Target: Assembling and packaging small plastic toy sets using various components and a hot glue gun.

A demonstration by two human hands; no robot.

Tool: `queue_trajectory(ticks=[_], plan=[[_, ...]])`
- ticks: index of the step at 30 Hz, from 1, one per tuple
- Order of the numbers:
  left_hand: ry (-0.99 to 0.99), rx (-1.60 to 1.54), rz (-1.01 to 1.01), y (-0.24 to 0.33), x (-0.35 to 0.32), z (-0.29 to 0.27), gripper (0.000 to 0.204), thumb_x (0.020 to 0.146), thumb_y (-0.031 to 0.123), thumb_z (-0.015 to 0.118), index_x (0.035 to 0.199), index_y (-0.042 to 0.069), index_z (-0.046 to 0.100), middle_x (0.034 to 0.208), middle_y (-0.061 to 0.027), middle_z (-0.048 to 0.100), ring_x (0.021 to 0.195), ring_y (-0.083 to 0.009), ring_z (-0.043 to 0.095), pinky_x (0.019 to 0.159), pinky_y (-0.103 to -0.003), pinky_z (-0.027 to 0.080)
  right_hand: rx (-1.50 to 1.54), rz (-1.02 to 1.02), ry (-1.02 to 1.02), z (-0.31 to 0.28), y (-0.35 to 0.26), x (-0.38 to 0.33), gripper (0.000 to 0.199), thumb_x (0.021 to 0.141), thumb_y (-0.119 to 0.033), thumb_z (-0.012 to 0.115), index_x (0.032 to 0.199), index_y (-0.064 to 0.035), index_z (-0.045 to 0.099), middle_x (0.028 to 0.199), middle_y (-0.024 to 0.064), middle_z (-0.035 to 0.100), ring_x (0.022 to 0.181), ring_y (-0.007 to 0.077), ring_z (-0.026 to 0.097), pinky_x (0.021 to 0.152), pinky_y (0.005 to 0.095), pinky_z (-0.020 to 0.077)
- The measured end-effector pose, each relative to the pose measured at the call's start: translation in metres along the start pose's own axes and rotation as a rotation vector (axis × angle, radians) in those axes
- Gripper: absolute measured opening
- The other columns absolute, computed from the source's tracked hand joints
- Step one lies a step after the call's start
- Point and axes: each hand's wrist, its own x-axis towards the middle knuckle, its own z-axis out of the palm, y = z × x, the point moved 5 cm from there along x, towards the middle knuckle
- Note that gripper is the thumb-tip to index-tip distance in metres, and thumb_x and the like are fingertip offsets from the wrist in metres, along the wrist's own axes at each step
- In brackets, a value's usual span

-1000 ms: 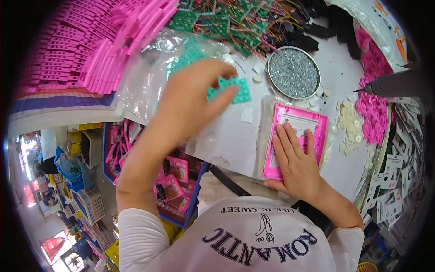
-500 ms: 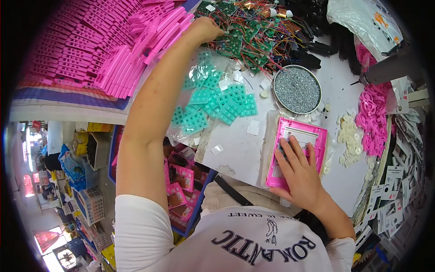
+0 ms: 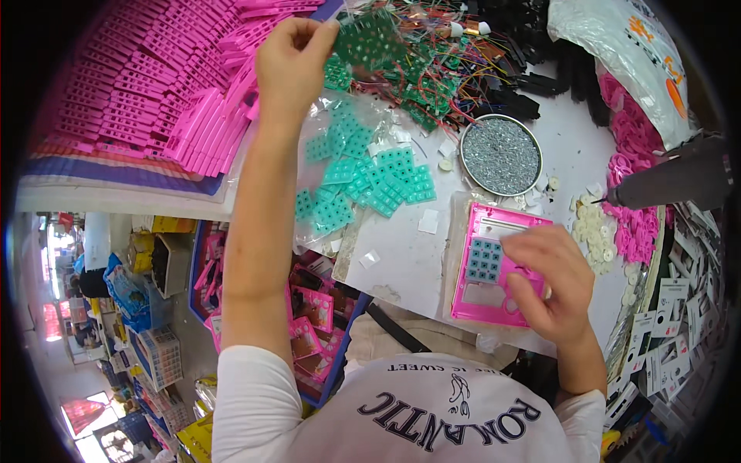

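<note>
My left hand [image 3: 292,69] is raised at the far side of the table, thumb and fingers pinching a green circuit board [image 3: 372,40] by its edge. The board hangs over a heap of wired circuit boards [image 3: 436,77]. In front of me lies a pink plastic casing [image 3: 465,309], with a dark teal rubber keypad [image 3: 484,260] set in it. My right hand [image 3: 557,282] is over the casing's right side, fingers bent and thumb apart, with nothing seen in it. Whether its fingertips touch the casing I cannot tell.
A round metal bowl of small screws [image 3: 502,154] stands beyond the casing. Turquoise keypads [image 3: 386,177] lie on plastic to its left. Pink shells [image 3: 154,77] are stacked far left. White discs [image 3: 594,239], pink parts [image 3: 637,231] and a dark power screwdriver [image 3: 671,181] are at right.
My left hand has drawn back leftward from the wired heap, bringing out a circuit board. My right hand has lifted and shifted right off the keypad, which now shows.
</note>
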Motion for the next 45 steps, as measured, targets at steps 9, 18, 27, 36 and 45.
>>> queue_trajectory(ticks=[9, 18, 27, 36, 45], plan=[[-0.436, -0.032, 0.386, 0.15, -0.162, 0.045, 0.021, 0.084, -0.006, 0.068, 0.104, -0.001, 0.066, 0.116, -0.0201, 0.07, 0.108, -0.0335, 0.067, 0.095, -0.039, 0.052, 1.339, 0.309, 0.252, 0.072, 0.016, 0.036, 0.053, 0.094, -0.013, 0.069, 0.14, 0.0005, 0.048, 0.137, 0.0093, 0.056, 0.129, 0.0202, 0.054, 0.107, 0.0373, 0.0438], [-0.128, -0.038, -0.125, 0.119, -0.195, -0.039, 0.011, 0.079, -0.005, 0.065, 0.088, 0.0, 0.067, 0.084, -0.0071, 0.066, 0.073, -0.019, 0.06, 0.07, -0.031, 0.05, 1.164, 0.755, 0.072, 0.057, 0.029, 0.001, 0.033, 0.101, -0.03, 0.063, 0.115, -0.001, 0.069, 0.088, -0.0052, 0.062, 0.07, 0.0026, 0.048, 0.061, 0.0216, 0.0395], [-0.4, -0.461, -0.35, 0.068, -0.227, 0.047, 0.024, 0.093, 0.006, 0.068, 0.116, -0.001, 0.066, 0.107, -0.0111, 0.071, 0.097, -0.0177, 0.067, 0.087, -0.032, 0.051, 0.865, 0.539, 0.078, 0.06, 0.021, 0.019, 0.026, 0.1, -0.021, 0.063, 0.115, 0.0007, 0.067, 0.094, 0.0, 0.062, 0.08, 0.0041, 0.054, 0.068, 0.0227, 0.044], [-0.33, -1.009, -0.631, 0.058, -0.241, 0.06, 0.024, 0.104, 0.015, 0.056, 0.122, -0.001, 0.061, 0.111, -0.0167, 0.07, 0.088, -0.023, 0.071, 0.079, -0.038, 0.059, 1.266, 0.705, 0.366, 0.052, 0.044, -0.005, 0.023, 0.094, -0.011, 0.071, 0.114, -0.0031, 0.064, 0.096, 0.0015, 0.066, 0.078, 0.0036, 0.053, 0.061, 0.0189, 0.0402], [-0.293, -1.0, -0.624, 0.059, -0.249, 0.065, 0.024, 0.104, 0.017, 0.056, 0.122, 0.001, 0.06, 0.105, -0.0143, 0.069, 0.08, -0.0203, 0.068, 0.074, -0.035, 0.058, 1.268, 0.622, 0.353, 0.056, 0.041, 0.001, 0.018, 0.095, -0.015, 0.068, 0.11, -0.005, 0.063, 0.094, 0.0, 0.061, 0.075, 0.0053, 0.05, 0.059, 0.0205, 0.0377]])
